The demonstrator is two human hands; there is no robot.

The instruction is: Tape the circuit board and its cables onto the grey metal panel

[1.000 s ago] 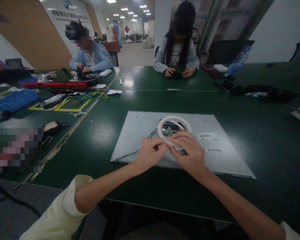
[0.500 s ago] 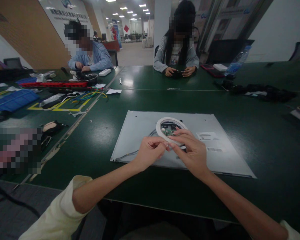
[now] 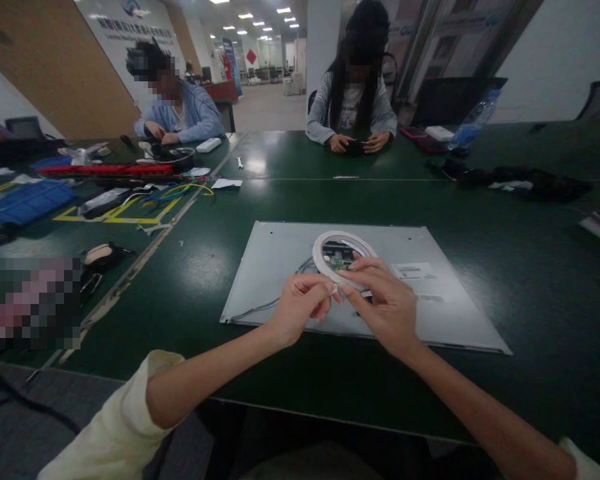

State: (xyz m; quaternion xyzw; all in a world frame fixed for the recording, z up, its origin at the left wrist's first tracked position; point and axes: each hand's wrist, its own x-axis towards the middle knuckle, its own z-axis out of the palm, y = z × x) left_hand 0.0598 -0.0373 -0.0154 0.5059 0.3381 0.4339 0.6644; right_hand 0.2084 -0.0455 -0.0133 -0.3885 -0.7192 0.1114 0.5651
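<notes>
Both hands pinched the tape roll (image 3: 344,257) above the grey panel (image 3: 280,267): right hand (image 3: 387,307) gripped its rim, left hand (image 3: 300,303) picked at its edge. Tape could tear or restick if fingers slipped.

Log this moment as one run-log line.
left hand: pinching roll edge | right hand: holding tape roll | under: grey panel on green table | wires: on panel

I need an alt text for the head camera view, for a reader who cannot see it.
Two bare hands, left hand and right hand, hold a white tape roll over a grey metal panel lying on a dark green table. Across the table, two seated people work with their own hands.
</notes>
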